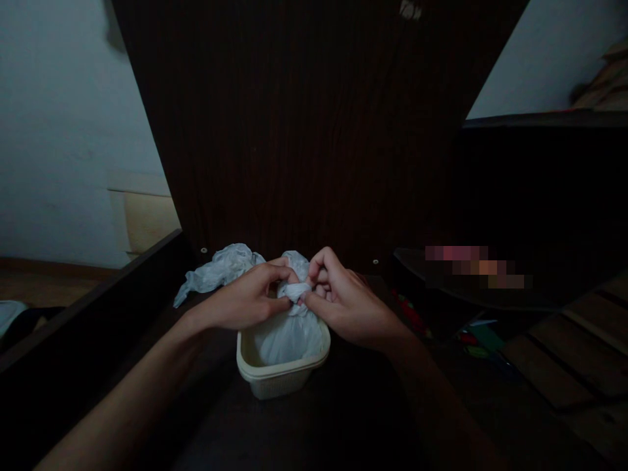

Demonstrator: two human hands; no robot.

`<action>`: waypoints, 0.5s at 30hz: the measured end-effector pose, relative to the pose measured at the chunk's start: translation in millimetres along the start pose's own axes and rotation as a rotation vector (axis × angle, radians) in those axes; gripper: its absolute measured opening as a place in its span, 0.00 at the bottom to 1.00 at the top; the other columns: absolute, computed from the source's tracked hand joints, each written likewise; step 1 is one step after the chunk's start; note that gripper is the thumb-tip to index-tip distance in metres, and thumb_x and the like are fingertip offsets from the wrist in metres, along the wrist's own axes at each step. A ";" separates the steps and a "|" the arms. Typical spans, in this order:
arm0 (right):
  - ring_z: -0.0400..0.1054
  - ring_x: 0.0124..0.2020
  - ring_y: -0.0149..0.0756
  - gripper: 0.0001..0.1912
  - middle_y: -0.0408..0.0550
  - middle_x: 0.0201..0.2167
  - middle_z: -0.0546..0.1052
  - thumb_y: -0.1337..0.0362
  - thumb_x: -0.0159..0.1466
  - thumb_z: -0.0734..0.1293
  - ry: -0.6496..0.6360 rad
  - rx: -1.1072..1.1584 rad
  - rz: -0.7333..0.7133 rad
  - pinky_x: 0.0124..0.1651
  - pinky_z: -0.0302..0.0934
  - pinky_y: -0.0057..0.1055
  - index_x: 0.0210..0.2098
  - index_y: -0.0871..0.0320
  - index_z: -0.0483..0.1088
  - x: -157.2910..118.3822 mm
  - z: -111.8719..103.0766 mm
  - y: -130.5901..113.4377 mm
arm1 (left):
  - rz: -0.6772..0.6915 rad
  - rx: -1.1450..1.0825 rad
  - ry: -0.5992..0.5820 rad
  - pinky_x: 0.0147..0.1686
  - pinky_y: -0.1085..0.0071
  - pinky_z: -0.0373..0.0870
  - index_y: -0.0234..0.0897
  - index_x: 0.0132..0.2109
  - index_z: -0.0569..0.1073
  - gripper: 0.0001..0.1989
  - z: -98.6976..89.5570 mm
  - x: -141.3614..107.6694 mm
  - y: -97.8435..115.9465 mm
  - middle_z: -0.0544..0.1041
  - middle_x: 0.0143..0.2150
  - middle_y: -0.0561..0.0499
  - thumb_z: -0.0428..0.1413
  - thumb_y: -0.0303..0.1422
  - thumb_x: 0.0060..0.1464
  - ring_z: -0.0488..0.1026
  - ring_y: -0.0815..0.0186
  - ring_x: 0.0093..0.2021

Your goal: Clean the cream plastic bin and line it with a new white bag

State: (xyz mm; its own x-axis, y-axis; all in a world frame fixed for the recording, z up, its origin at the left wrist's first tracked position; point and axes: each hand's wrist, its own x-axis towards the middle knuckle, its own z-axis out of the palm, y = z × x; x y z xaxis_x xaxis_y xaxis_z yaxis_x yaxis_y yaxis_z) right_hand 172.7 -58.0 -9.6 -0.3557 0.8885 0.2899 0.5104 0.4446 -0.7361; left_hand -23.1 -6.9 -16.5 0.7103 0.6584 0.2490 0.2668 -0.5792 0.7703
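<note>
A white plastic bag point(289, 337) sits partly inside a small cream-coloured basket point(283, 371), its upper part twisted into a knot above the rim. My left hand point(255, 294) pinches the knot from the left, thumb and fingers closed on the plastic. From the right, my right hand point(338, 297) grips the same knot, with its index finger bent and the thumb pressed to the plastic. What the bag holds, if anything, cannot be made out.
Another crumpled plastic bag point(220, 268) lies behind my left hand. A dark wooden panel point(314, 131) rises behind the basket, and a low dark side board point(93, 294) runs along the left. Small coloured items point(483, 340) lie at the right beside wooden slats point(564, 360).
</note>
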 end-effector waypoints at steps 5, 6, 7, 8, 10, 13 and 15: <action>0.60 0.25 0.29 0.10 0.35 0.27 0.63 0.69 0.64 0.63 0.042 -0.017 -0.042 0.29 0.51 0.28 0.40 0.52 0.55 1.1 4.4 -3.3 | -0.030 -0.077 -0.005 0.43 0.67 0.72 0.36 0.37 0.78 0.05 -1.3 -1.8 0.4 0.75 0.41 0.50 0.61 0.30 0.51 0.74 0.60 0.43; 0.61 0.25 0.29 0.10 0.35 0.27 0.64 0.69 0.64 0.63 0.045 -0.010 -0.040 0.29 0.51 0.28 0.39 0.52 0.55 1.2 4.8 -3.6 | -0.025 -0.079 -0.010 0.43 0.67 0.72 0.37 0.36 0.78 0.05 -2.0 -2.0 1.2 0.75 0.41 0.50 0.62 0.31 0.51 0.74 0.60 0.43; 0.61 0.25 0.29 0.10 0.36 0.27 0.65 0.68 0.64 0.63 0.043 -0.004 -0.033 0.29 0.51 0.28 0.40 0.52 0.55 1.1 5.0 -3.9 | -0.012 -0.075 -0.014 0.44 0.67 0.71 0.37 0.36 0.78 0.05 -2.9 -2.0 2.2 0.75 0.41 0.51 0.63 0.32 0.51 0.74 0.61 0.43; 0.61 0.25 0.29 0.10 0.36 0.27 0.65 0.68 0.64 0.63 0.034 -0.003 -0.025 0.29 0.51 0.28 0.40 0.52 0.56 0.8 4.9 -4.2 | 0.006 -0.068 -0.012 0.45 0.68 0.71 0.37 0.35 0.78 0.05 -3.9 -2.0 3.3 0.75 0.41 0.51 0.64 0.33 0.51 0.74 0.61 0.43; 0.61 0.25 0.29 0.10 0.36 0.27 0.65 0.68 0.64 0.63 0.000 -0.019 -0.003 0.30 0.50 0.28 0.40 0.52 0.56 -0.4 4.1 -5.0 | 0.039 -0.054 -0.013 0.45 0.69 0.70 0.37 0.33 0.78 0.06 -5.9 -1.9 5.2 0.74 0.40 0.51 0.64 0.35 0.53 0.73 0.63 0.42; 0.59 0.25 0.30 0.10 0.35 0.26 0.64 0.67 0.63 0.64 -0.049 -0.068 0.031 0.30 0.49 0.29 0.40 0.52 0.56 -2.3 2.1 -6.3 | 0.048 -0.041 -0.028 0.42 0.70 0.69 0.36 0.31 0.76 0.07 -8.2 -1.6 6.0 0.74 0.37 0.52 0.64 0.34 0.53 0.72 0.64 0.40; 0.58 0.25 0.30 0.11 0.35 0.26 0.64 0.66 0.62 0.65 -0.070 -0.095 0.046 0.30 0.49 0.29 0.40 0.52 0.56 -2.7 1.6 -6.7 | 0.019 -0.080 -0.008 0.39 0.70 0.69 0.36 0.30 0.75 0.06 -7.8 -1.1 4.6 0.74 0.36 0.52 0.63 0.33 0.51 0.72 0.64 0.38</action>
State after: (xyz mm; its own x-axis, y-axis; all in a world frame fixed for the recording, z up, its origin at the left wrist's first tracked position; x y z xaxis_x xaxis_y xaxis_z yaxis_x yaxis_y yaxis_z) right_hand 169.0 -63.6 -6.4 -0.3826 0.8994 0.2114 0.5978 0.4154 -0.6856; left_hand -27.7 -6.6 -8.6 0.7202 0.6435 0.2591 0.2005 -0.5506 0.8103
